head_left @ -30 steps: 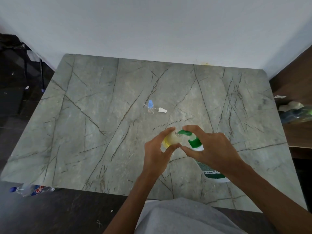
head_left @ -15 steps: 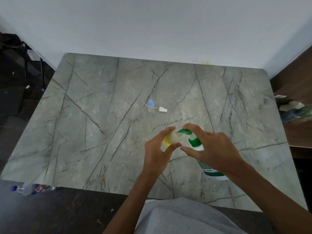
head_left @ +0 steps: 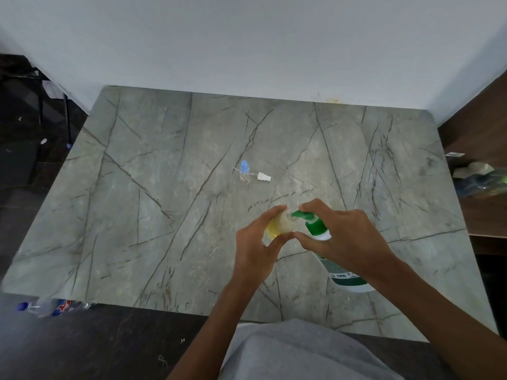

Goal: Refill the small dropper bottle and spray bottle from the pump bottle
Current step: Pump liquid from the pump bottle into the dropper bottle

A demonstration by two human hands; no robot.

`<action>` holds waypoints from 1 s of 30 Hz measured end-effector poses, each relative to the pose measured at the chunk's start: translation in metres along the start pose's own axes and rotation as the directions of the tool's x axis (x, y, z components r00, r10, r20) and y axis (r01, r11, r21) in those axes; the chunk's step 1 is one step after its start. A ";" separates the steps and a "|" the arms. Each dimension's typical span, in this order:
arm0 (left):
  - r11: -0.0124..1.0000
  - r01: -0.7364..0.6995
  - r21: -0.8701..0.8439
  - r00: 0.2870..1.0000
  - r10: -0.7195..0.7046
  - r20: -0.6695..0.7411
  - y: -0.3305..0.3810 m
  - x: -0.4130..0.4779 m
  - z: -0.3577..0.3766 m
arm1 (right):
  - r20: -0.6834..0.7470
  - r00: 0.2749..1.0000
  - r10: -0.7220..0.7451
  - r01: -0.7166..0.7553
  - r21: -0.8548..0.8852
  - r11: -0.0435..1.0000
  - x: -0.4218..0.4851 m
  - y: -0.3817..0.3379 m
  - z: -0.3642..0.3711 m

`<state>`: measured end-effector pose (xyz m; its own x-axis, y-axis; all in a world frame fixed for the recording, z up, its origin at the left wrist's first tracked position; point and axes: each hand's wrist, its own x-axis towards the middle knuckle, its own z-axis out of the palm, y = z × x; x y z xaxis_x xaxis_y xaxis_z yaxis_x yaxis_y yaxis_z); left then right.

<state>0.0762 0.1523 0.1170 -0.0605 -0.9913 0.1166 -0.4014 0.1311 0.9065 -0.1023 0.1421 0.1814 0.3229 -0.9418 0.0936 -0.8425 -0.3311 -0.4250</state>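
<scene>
Over bench: left hand pinching yellow-filled small bottle; right hand curled round pump bottle, green nozzle at small bottle's mouth.

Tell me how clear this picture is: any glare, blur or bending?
Head view: light is soft and even, with no glare on the table; the wide lens bows the table's edges; left hand, right hand, small bottle and pump bottle are sharp; the floor bottle at lower left is smeared.

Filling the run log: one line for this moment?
left hand grips small bottle at nozzle | right hand holds pump bottle | blue-capped bottle on table
</scene>
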 end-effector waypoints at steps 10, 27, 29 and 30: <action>1.000 0.013 0.016 1.000 -0.013 -0.012 0.002 0.002 -0.006 | 0.029 0.999 -0.044 0.046 -0.066 0.997 -0.002 0.000 0.001; 0.999 0.003 0.036 1.000 -0.004 0.007 0.000 -0.003 0.000 | 0.007 1.000 -0.026 0.026 -0.035 0.999 -0.004 0.001 0.002; 1.000 0.006 0.028 1.000 -0.006 0.002 -0.001 -0.003 -0.001 | 0.029 0.999 -0.030 0.031 -0.048 0.998 -0.005 0.002 0.003; 1.000 0.008 0.023 1.000 -0.008 0.000 -0.001 -0.003 -0.002 | 0.034 0.999 -0.027 0.029 -0.050 0.998 -0.006 0.002 0.004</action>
<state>0.0785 0.1554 0.1163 -0.0573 -0.9924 0.1089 -0.4232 0.1229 0.8977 -0.1042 0.1472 0.1765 0.3602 -0.9299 0.0744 -0.8533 -0.3606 -0.3765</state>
